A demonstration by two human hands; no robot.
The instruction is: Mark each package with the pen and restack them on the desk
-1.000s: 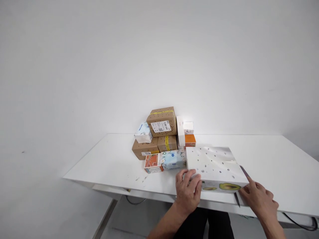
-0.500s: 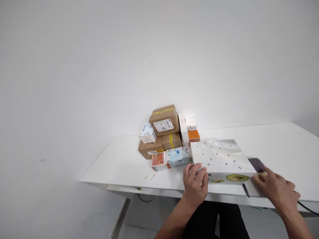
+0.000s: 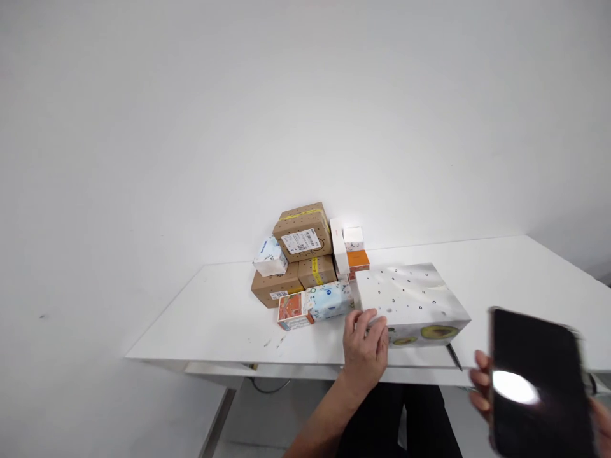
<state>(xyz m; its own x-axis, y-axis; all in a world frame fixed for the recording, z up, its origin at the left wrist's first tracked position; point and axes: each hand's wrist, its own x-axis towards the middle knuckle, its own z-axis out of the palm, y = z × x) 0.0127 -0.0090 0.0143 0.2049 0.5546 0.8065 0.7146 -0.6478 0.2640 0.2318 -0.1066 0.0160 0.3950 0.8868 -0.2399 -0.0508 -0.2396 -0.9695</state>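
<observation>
My left hand (image 3: pixel 365 350) grips the near left corner of a white box (image 3: pixel 410 296) printed with small dots and avocados, its fingers curled over the top edge. That box lies flat on the white table, at the right end of a group of boxes. At the lower right, my right hand (image 3: pixel 481 387) holds a smartphone (image 3: pixel 539 381) up close to me. The dark screen faces me and reflects a bright light, and the phone hides most of the hand. A dark pen (image 3: pixel 454 357) lies at the table's front edge, beside the avocado box.
Brown cardboard boxes (image 3: pixel 303 238) are stacked near the wall. Around them are a light blue box (image 3: pixel 329 300), an orange-and-white box (image 3: pixel 292 308), a tall narrow white box (image 3: pixel 338 245), an orange box (image 3: pixel 358 259) and small white boxes (image 3: pixel 353 237). The table (image 3: pixel 191 324) meets the wall behind.
My right hand has lifted the smartphone from the table beside the avocado box and brought it up toward me at the lower right. My left hand keeps its place on the box.
</observation>
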